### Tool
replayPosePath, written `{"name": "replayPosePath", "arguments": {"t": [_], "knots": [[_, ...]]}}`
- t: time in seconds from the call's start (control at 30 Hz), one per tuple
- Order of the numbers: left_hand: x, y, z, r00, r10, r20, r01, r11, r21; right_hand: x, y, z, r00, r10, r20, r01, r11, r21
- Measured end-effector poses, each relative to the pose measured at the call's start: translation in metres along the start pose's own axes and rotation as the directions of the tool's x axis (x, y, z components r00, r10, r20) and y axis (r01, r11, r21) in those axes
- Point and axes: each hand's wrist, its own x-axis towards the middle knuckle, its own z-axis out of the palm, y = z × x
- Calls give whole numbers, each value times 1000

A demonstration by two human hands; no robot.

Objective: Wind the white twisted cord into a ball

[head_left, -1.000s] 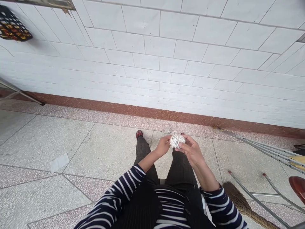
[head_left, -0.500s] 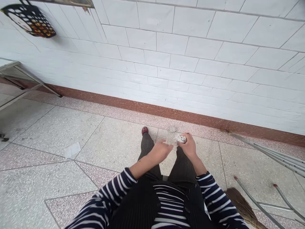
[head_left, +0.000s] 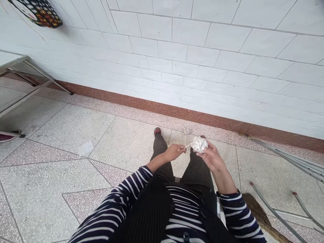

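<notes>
A ball of white cord (head_left: 199, 144) is held up in front of my legs by my right hand (head_left: 213, 158), whose fingers close round its right side. To its left, my left hand (head_left: 176, 152) pinches a short taut length of the cord (head_left: 187, 146) that runs to the ball. A loose tangle of the same pale cord (head_left: 186, 131) lies on the floor near the wall, and a thin strand hangs down toward it.
A metal-framed table (head_left: 37, 81) stands at the left. On the floor lies a white sheet of paper (head_left: 85, 148). At the right are a broom (head_left: 258, 214), bent metal tubes (head_left: 278, 214) and long metal poles (head_left: 288, 158). A patterned bag (head_left: 43, 15) hangs on the tiled wall.
My right hand has turned the ball and moved slightly right. My left hand, blurred before, now holds the cord taut beside the ball. The view has shifted a little.
</notes>
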Motion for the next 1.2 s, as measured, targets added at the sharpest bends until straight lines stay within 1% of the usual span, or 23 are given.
{"name": "replayPosePath", "arguments": {"t": [0.07,0.13,0.23,0.27,0.3,0.33,0.4,0.43,0.47,0.5,0.57,0.63,0.67,0.73,0.8,0.87,0.93,0.97,1.0,1.07,1.13,1.2], "knots": [[-9,-4,11,997,-37,61,39,999,-27,4,-5,-3,991,-52,-125,49,998,-31],[-18,-2,15,991,-60,119,67,996,-54,7,-6,-6,974,-106,-200,92,993,-75],[-28,10,10,981,-63,186,74,996,-55,10,-2,-8,941,-195,-275,171,979,-110],[-31,16,7,977,-46,208,53,998,-27,12,1,-8,928,-227,-295,189,970,-151],[-34,22,5,974,-27,224,23,1000,19,14,5,-9,916,-261,-306,195,954,-229],[-37,28,2,973,-7,230,-13,997,82,16,10,-10,907,-295,-301,183,919,-349],[-39,37,-2,975,28,220,-81,968,236,20,24,-12,913,-327,-242,123,790,-601],[-40,39,-3,977,39,208,-104,944,313,21,32,-12,927,-316,-201,95,718,-689],[-39,40,-5,980,47,196,-120,917,380,21,40,-13,944,-287,-162,75,666,-742],[-38,39,-7,980,57,192,-136,893,429,20,48,-13,962,-243,-127,62,644,-763],[-36,35,-12,975,85,207,-177,859,481,15,62,-13,992,-115,-56,34,665,-746],[-33,28,-18,964,130,230,-231,837,495,9,68,-14,999,48,20,-19,701,-713],[-32,25,-22,957,158,242,-261,833,488,5,68,-16,990,127,58,-52,722,-690],[-30,20,-29,942,213,260,-313,835,452,-1,64,-20,958,254,132,-113,760,-639],[-29,16,-34,932,261,253,-347,844,409,-7,55,-25,922,334,196,-155,782,-604],[-27,12,-39,932,285,222,-354,845,401,-13,45,-28,884,386,263,-181,803,-568],[-24,7,-40,943,279,183,-332,843,424,-19,37,-28,862,384,329,-191,850,-492],[-23,3,-40,950,264,167,-311,847,432,-22,33,-27,864,360,351,-188,879,-438],[-22,0,-39,958,244,154,-287,856,429,-25,30,-25,874,323,363,-178,908,-379],[-20,-8,-33,970,203,137,-241,891,386,-31,22,-19,909,232,345,-140,952,-272],[-20,-14,-24,978,172,118,-201,928,315,-36,13,-12,943,149,298,-95,978,-188],[-20,-18,-11,985,145,91,-164,951,263,-38,4,-6,973,70,220,-45,992,-119]]}}
